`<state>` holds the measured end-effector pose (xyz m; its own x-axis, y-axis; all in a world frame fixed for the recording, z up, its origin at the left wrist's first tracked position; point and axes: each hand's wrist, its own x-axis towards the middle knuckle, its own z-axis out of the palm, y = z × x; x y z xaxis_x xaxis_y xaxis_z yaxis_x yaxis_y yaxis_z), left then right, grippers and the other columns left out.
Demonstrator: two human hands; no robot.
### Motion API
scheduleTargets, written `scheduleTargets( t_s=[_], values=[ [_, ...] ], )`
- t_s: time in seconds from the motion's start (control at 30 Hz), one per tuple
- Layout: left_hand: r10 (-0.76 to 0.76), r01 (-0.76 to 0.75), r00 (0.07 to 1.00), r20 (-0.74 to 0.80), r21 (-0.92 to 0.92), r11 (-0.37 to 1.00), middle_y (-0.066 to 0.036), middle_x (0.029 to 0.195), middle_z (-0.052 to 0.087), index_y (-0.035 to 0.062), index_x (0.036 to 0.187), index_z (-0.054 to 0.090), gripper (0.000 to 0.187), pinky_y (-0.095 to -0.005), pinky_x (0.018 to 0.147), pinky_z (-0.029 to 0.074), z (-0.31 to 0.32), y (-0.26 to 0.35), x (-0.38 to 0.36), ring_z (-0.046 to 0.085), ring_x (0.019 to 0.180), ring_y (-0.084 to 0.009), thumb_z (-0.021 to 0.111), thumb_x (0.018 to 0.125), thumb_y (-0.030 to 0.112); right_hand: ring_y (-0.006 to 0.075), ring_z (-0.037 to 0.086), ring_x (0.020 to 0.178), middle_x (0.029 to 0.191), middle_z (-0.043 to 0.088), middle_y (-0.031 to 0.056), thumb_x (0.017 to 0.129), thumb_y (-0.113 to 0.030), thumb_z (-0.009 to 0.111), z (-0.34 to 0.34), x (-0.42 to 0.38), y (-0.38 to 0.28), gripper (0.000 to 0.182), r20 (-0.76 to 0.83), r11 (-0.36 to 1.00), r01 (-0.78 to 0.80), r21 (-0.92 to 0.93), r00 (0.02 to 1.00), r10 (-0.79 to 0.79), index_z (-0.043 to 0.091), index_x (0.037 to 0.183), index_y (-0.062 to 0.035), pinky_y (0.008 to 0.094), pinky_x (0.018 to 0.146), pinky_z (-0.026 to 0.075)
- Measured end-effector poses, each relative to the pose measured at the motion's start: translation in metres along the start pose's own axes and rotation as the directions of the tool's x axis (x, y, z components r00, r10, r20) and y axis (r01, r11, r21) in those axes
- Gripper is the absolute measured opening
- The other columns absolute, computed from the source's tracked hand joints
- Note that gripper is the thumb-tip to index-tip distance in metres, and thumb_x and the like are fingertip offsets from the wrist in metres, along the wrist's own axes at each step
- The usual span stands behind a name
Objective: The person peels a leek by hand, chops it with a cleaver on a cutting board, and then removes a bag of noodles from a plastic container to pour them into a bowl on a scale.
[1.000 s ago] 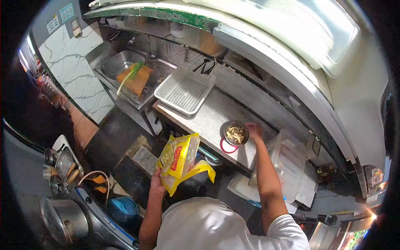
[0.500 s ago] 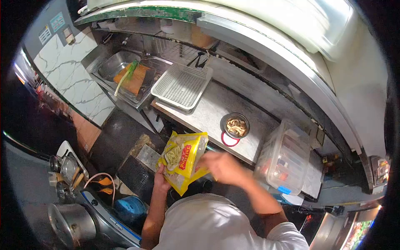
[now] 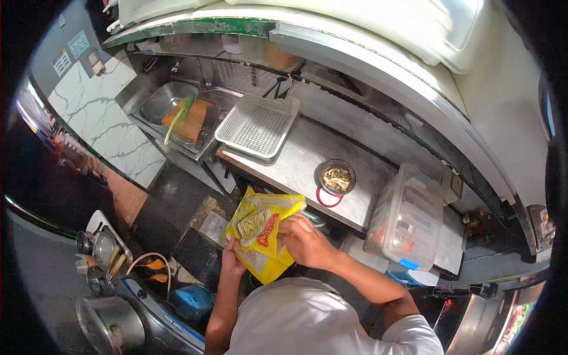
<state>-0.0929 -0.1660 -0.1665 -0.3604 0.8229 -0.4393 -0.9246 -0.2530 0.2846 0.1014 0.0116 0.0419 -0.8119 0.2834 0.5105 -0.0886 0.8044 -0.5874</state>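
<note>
A yellow noodle packet (image 3: 260,228) with red lettering and a noodle picture hangs tilted in front of my body, above the floor at the counter's edge. My left hand (image 3: 233,259) is closed on its lower left edge, with the thumb on the front. My right hand (image 3: 307,241) is at the packet's right side with curled fingers pinching the film near the red lettering. The packet's back and part of its right edge are hidden. Beyond it on the counter (image 3: 299,157) sits a dark bowl (image 3: 336,177) of pale sliced pieces, with a red ring (image 3: 329,197) at its near side.
A white perforated basket (image 3: 259,124) stands on the counter's left. Further left, the sink (image 3: 163,97) holds a wooden board (image 3: 190,123) with a green onion (image 3: 180,118). A clear lidded bin (image 3: 408,222) sits to the right. At lower left are a steel pot (image 3: 109,324) and a stove (image 3: 160,313).
My right hand has gone from a blurred motion beside the packet to its right side, fingers now on the film. The packet is turned and spread wider. The view has shifted slightly.
</note>
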Motion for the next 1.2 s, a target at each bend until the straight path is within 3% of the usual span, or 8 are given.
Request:
scheduleTargets(
  t_s=[0.27,0.47,0.53,0.77,0.87,0.9,1.0,1.2],
  values=[
    [0.066,-0.065,0.997,-0.041,0.020,0.998,-0.016,0.141,0.065,0.0052,0.145,0.056,0.053,-0.0494,0.113,0.048,-0.011,-0.004,0.008,0.064,0.127,-0.0335,0.054,0.105,0.040,0.0369,0.070,0.083,0.095,0.074,0.0192,0.087,-0.025,0.067,0.043,-0.048,0.046,0.027,0.732,0.982,-0.084,-0.168,0.657,0.182,0.075,0.103,-0.0047,0.0485,0.075,0.057],
    [0.070,-0.069,0.997,-0.018,0.065,0.995,-0.017,0.134,0.068,0.0026,0.143,0.056,0.054,-0.0483,0.109,0.052,0.014,-0.009,0.007,0.067,0.121,-0.0329,0.054,0.100,0.036,0.0315,0.060,0.128,0.136,0.068,0.0107,0.096,-0.044,0.055,0.084,-0.043,0.036,0.050,0.556,0.987,0.112,-0.114,0.831,-0.031,0.067,0.131,-0.0118,0.0436,0.120,0.038],
    [0.068,-0.064,0.997,-0.039,0.082,0.995,-0.017,0.134,0.068,0.0025,0.142,0.056,0.053,-0.0486,0.109,0.052,0.017,-0.013,0.010,0.067,0.121,-0.0332,0.054,0.101,0.036,0.0293,0.058,0.133,0.145,0.062,0.0110,0.102,-0.051,0.043,0.084,-0.037,0.038,0.057,0.790,0.963,0.142,-0.228,0.605,0.098,0.061,0.140,-0.0133,0.0429,0.121,0.039],
    [0.032,-0.032,0.999,-0.005,0.067,0.997,-0.018,0.134,0.068,0.0030,0.141,0.057,0.050,-0.0493,0.110,0.051,0.021,-0.014,-0.003,0.066,0.121,-0.0347,0.046,0.105,0.037,0.0277,0.055,0.135,0.147,0.059,0.0077,0.107,-0.047,0.038,0.143,-0.069,0.089,0.053,0.672,0.550,-0.596,0.585,0.736,0.084,0.059,0.142,-0.0127,0.0477,0.119,0.040],
    [0.059,-0.054,0.997,-0.056,0.096,0.994,-0.017,0.137,0.066,0.0033,0.144,0.055,0.051,-0.0489,0.112,0.050,0.013,-0.021,0.001,0.063,0.127,-0.0344,0.043,0.107,0.037,0.0259,0.056,0.135,0.146,0.060,0.0114,0.105,-0.047,0.045,0.155,-0.072,0.095,0.054,0.860,0.948,-0.013,-0.318,0.418,0.294,0.060,0.142,-0.0113,0.0397,0.118,0.042],
    [0.060,-0.055,0.997,-0.054,0.095,0.994,-0.017,0.137,0.066,0.0033,0.144,0.055,0.051,-0.0489,0.112,0.050,0.017,-0.020,-0.001,0.063,0.127,-0.0344,0.043,0.107,0.037,0.0269,0.055,0.135,0.147,0.059,0.0137,0.103,-0.048,0.051,0.122,-0.045,0.058,0.055,0.860,0.906,-0.274,-0.322,0.315,0.401,0.061,0.143,-0.0118,0.0382,0.118,0.041],
    [0.066,-0.067,0.998,0.017,0.112,0.991,-0.015,0.141,0.063,0.0054,0.146,0.054,0.055,-0.0503,0.114,0.047,0.028,-0.011,-0.006,0.059,0.133,-0.0336,0.047,0.108,0.045,0.0347,0.069,0.115,0.131,0.070,0.0161,0.099,-0.043,0.055,0.136,-0.067,0.059,0.047,0.513,0.951,-0.306,-0.048,0.809,0.286,0.069,0.130,-0.0105,0.0433,0.104,0.053],
    [0.020,-0.020,0.999,-0.044,0.011,1.000,-0.016,0.148,0.058,0.0100,0.149,0.052,0.066,-0.0554,0.116,0.044,-0.029,-0.020,0.026,0.056,0.136,-0.0347,0.050,0.105,0.059,0.0349,0.056,0.133,0.146,0.060,0.0165,0.101,-0.039,0.060,0.158,-0.074,0.098,0.049,0.583,0.981,-0.169,-0.092,0.790,0.191,0.062,0.142,-0.0120,0.0443,0.116,0.042]
  ],
)
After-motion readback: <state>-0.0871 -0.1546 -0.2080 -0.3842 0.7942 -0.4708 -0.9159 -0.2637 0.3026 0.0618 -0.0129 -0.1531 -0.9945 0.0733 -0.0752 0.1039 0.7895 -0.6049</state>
